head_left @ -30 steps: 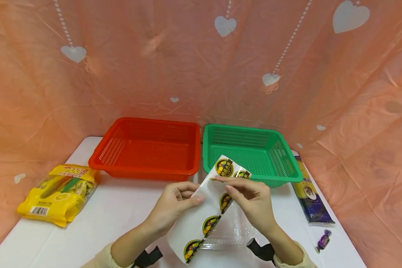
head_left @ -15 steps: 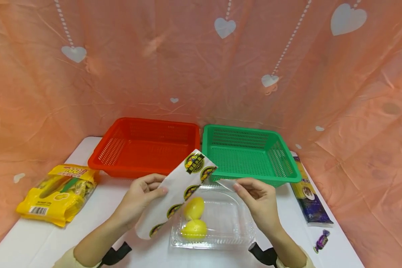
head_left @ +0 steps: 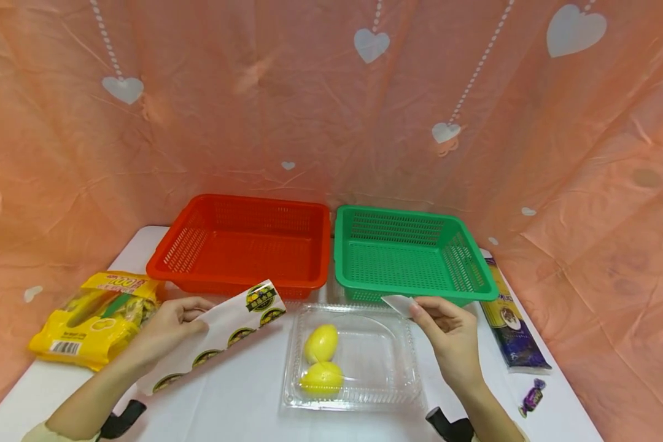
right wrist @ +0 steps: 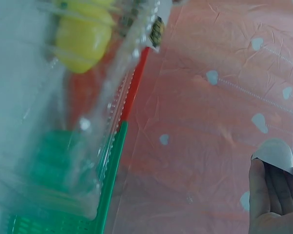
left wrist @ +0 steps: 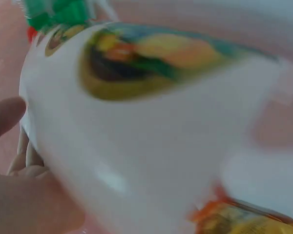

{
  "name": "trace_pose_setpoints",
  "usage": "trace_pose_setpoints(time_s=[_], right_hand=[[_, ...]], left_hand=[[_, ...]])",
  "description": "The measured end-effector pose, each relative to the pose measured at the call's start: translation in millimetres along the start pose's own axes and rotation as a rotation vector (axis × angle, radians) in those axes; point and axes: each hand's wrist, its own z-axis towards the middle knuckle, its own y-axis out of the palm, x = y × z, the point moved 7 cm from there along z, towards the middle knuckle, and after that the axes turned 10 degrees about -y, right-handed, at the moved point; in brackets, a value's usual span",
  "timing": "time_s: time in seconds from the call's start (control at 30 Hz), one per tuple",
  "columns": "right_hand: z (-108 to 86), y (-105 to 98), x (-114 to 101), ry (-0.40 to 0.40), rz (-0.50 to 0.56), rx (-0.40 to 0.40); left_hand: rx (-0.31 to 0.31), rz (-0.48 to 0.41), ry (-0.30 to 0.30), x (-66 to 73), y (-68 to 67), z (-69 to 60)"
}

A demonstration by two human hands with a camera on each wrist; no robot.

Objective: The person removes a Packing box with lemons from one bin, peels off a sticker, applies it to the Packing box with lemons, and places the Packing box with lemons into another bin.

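My left hand pinches the edge of a white sticker sheet printed with round fruit labels, held at the left in front of the red basket. In the left wrist view the sheet fills most of the picture. Between thumb and fingers my right hand pinches a small whitish sticker piece, near the right rear corner of the clear plastic box. Two yellow lemon-like fruits lie in that box at its left side. The right wrist view shows the piece curved over the fingertips.
A red basket and a green basket stand side by side at the back. A yellow snack bag lies at the left; a purple and gold packet and a purple wrapped candy lie at the right.
The sheet has moved left with my left hand, uncovering the clear box and yellow fruits. My right hand has parted from the sheet with the small piece and moved slightly right.
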Motion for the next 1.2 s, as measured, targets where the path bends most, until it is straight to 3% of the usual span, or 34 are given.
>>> trace_pose_setpoints(time_s=[0.13, 0.3, 0.43, 0.53, 0.73, 0.9, 1.07, 1.2], right_hand=[[-0.2, -2.5, 0.8, -0.009, 0.032, 0.01], [-0.2, -3.3, 2.1, -0.017, 0.049, 0.017], [-0.9, -3.3, 2.8, -0.021, 0.058, 0.017], [-2.3, -3.3, 3.7, -0.018, 0.057, 0.014], [-6.1, -3.9, 7.0, -0.005, 0.062, 0.014], [-7.8, -4.4, 9.5, -0.007, 0.072, 0.016], [-8.5, -4.6, 12.0, 0.007, 0.061, 0.027], [-8.6, -4.1, 13.7, 0.025, 0.036, 0.036]], left_hand=[[-0.02, 0.091, -0.011, -6.9, 0.3, 2.1], [-0.047, 0.22, 0.048, -3.4, 2.9, 8.4], [-0.118, 0.261, 0.093, -5.9, 9.1, 18.8], [-0.134, 0.272, 0.096, -11.7, 12.3, 27.7], [-0.032, 0.284, 0.067, -22.8, 11.7, 40.0], [0.083, 0.352, 0.115, -23.0, 12.6, 43.7], [0.108, 0.347, 0.196, -10.0, 21.8, 35.8], [0.116, 0.298, 0.271, 15.8, 37.4, 26.3]])
